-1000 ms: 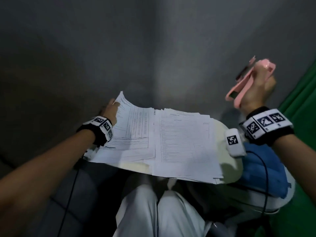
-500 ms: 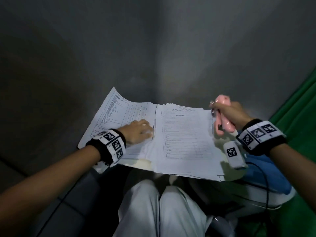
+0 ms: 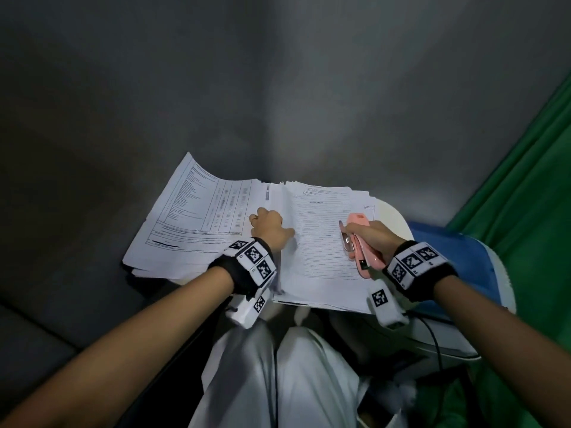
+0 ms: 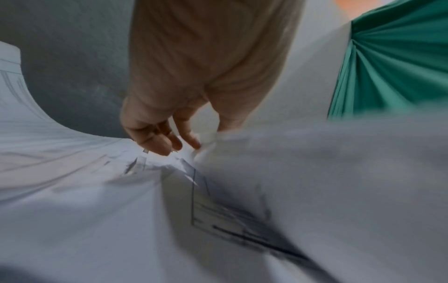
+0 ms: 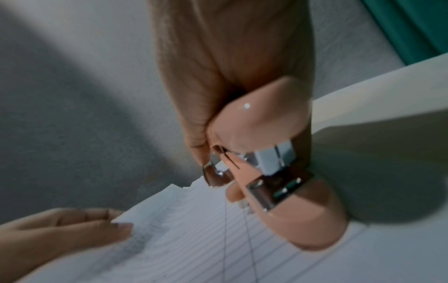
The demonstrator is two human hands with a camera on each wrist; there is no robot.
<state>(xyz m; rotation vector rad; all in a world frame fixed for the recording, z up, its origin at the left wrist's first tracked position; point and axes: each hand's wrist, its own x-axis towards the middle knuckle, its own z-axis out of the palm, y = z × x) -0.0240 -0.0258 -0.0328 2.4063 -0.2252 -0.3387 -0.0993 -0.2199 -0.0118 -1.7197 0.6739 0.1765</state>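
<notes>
Over flat paper stack [image 3: 321,242] | right hand [image 3: 377,236] grips glossy pink stapler [image 3: 364,261]

Pink stapler [image 3: 357,218] tilted over right paper stack [image 3: 321,251]; second stack [image 3: 191,223] adjoining, left.

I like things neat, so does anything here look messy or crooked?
Yes. The left pile of printed white paper sheets sticks out past the small white round table, its far corner curling up. The right pile of printed white sheets, pinched at its edge by the left hand, is fanned unevenly along the top.
</notes>
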